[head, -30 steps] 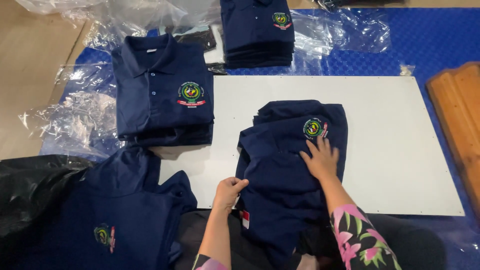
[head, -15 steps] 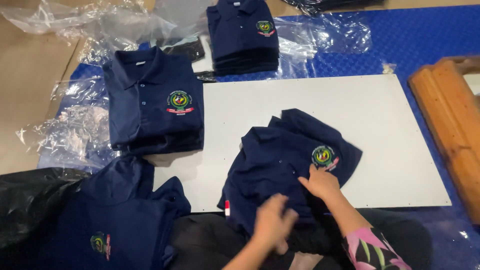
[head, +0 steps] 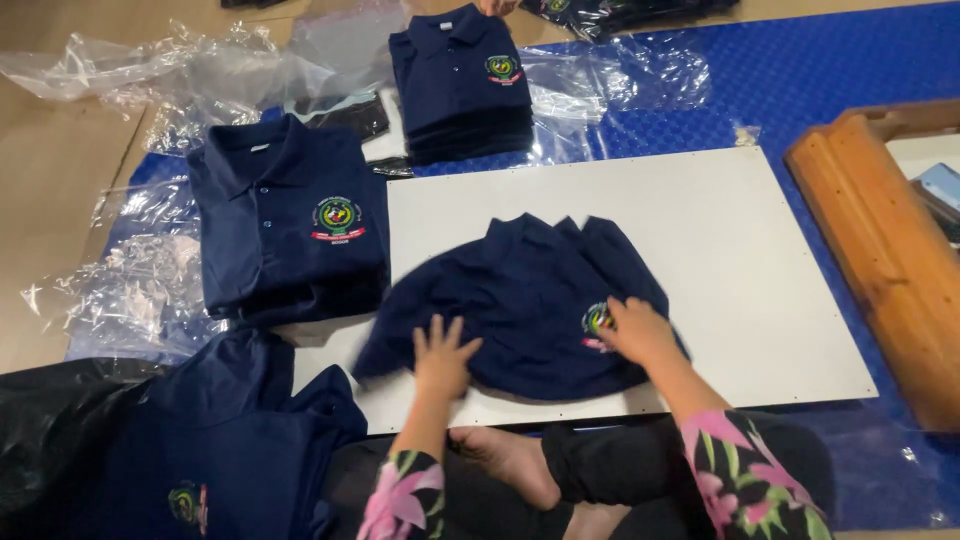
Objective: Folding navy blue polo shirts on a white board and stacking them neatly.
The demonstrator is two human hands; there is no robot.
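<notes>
Now both hands lie flat with spread fingers on the shirt (head: 520,300), gripping nothing: left hand (head: 442,355) at its near edge, right hand (head: 635,330) beside its badge. It lies on the board (head: 730,250).

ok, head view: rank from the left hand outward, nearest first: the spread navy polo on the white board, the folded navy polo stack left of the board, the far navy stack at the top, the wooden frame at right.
1. Spread navy polo: under the left hand, on the white board.
2. Folded navy polo stack: up-left, beside the board.
3. Far navy stack: top centre.
4. Wooden frame: far right.
</notes>
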